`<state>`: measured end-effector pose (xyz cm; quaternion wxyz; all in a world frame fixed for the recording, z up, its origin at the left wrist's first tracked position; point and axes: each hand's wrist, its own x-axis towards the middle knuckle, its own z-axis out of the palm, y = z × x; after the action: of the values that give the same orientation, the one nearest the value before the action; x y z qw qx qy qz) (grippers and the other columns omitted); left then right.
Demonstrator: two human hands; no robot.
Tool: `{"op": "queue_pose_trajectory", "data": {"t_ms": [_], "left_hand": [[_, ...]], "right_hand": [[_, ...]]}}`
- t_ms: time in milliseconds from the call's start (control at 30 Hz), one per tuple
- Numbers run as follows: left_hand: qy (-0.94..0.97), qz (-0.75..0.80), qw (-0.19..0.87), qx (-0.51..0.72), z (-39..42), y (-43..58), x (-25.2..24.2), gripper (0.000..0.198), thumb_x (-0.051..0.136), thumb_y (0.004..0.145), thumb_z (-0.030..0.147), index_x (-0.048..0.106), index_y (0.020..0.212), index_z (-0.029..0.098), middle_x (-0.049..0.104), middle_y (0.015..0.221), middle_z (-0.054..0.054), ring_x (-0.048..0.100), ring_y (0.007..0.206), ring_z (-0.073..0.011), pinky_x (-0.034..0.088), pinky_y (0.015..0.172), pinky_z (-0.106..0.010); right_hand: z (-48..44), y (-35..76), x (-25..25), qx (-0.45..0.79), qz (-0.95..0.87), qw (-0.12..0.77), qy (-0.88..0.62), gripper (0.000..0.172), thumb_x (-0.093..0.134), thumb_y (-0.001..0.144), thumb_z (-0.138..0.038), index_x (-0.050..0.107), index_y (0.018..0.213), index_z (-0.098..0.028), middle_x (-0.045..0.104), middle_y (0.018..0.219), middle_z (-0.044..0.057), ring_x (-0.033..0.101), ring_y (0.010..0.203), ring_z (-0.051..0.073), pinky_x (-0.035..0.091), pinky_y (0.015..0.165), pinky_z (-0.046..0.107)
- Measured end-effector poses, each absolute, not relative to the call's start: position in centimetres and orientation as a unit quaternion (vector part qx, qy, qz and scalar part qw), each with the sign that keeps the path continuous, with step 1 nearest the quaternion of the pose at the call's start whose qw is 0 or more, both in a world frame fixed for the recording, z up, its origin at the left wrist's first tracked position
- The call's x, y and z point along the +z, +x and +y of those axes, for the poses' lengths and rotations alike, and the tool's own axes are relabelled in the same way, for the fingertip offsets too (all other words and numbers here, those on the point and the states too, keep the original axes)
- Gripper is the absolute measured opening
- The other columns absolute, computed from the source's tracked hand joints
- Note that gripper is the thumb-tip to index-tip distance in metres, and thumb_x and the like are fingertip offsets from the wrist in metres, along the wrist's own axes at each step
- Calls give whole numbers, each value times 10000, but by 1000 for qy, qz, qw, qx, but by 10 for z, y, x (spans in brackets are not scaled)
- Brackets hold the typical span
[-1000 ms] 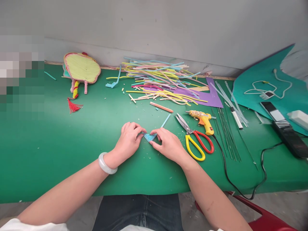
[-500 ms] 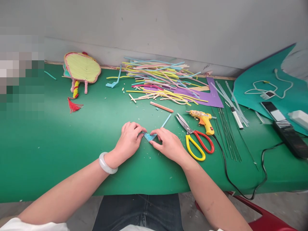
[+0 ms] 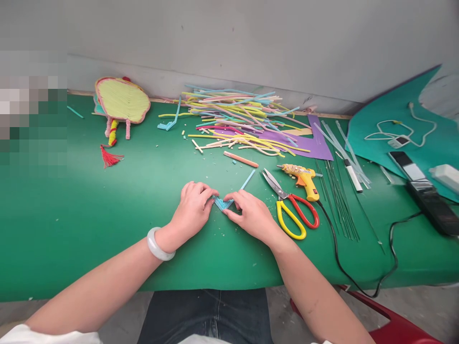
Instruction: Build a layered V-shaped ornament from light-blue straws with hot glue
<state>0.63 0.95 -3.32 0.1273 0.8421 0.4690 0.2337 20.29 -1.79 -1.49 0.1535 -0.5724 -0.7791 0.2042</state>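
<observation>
Between my hands, low over the green tabletop, is a blue V-shaped piece [image 3: 223, 204] made of foam-like strips laid side by side. One long blue tail sticks up from it past my right hand. My left hand [image 3: 194, 203] pinches its left arm between thumb and fingertips. With thumb and forefinger my right hand [image 3: 247, 210] grips the right arm. Small blue crumbs lie around the piece. Just right of my right hand lie scissors [image 3: 287, 196] with one yellow and one red handle, blades parted. A similar blue piece [image 3: 168, 125] rests farther back.
A heap of coloured strips [image 3: 244, 112] lies at the back on purple sheet [image 3: 315, 147]. Beyond the scissors are a yellow glue gun [image 3: 304, 180], its black cord [image 3: 335, 243], thin wires [image 3: 340, 200] and a marker [image 3: 353, 176]. A yellow fan-shaped craft [image 3: 124, 100] sits back left.
</observation>
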Motion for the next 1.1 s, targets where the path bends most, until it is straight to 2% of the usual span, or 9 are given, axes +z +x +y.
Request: {"op": "queue_pose_trajectory", "data": {"t_ms": [200,267,367,467,533,667,1100], "left_hand": [[863,430,94,250,0,6,-18,262,410,971,112,637,1074,190,730,1029,-38,621,1046,-199,294,1136,-521],[882,407,81,221,-3,4,-14,304,388,977,108,646,1110,198,736,1109,-38,621,1110,-214,275,1144,-546],[914,374,55,146,-8,-2,-12,343,411,993,198,585,1289,188,593,1391,-84,491,1328,-294,207,1155,-625],[932,351,29,89,-12,-7,-12,531,447,991,388,404,1468,159,385,1549,-122,289,1460,-341,134,1164,-667],[937,342,21,70,-14,-9,-14,644,424,976,509,337,1505,151,334,1572,-122,245,1478,-334,96,1178,-657],[942,332,27,42,-17,-8,-14,745,328,949,637,322,1513,149,293,1584,-98,232,1484,-318,23,1198,-622],[942,331,39,31,-17,-7,-14,791,395,911,672,312,1519,173,343,1564,-105,273,1472,-308,3,1204,-609]], "right_hand": [[-18,203,-15,208,-779,156,-570,205,676,879,-322,636,1064,-243,607,861,-4,559,768,146,374,640,252],[-18,203,-14,207,-779,155,-571,204,673,881,-321,636,1064,-238,611,866,-1,559,766,147,375,639,254],[-18,203,-14,202,-780,156,-571,202,670,883,-311,633,1066,-235,611,866,0,557,763,148,383,644,258],[-18,203,-14,206,-781,158,-568,206,669,883,-303,629,1074,-237,610,866,-1,557,764,147,388,646,258],[-18,203,-13,208,-780,158,-569,199,667,884,-304,629,1068,-237,608,864,-2,556,765,148,387,643,259],[-18,203,-13,206,-777,158,-573,193,660,888,-304,628,1067,-238,605,857,-3,553,759,150,383,647,263],[-18,203,-16,209,-778,163,-570,192,648,887,-291,623,1070,-235,599,853,-1,548,759,150,382,648,260]]}}
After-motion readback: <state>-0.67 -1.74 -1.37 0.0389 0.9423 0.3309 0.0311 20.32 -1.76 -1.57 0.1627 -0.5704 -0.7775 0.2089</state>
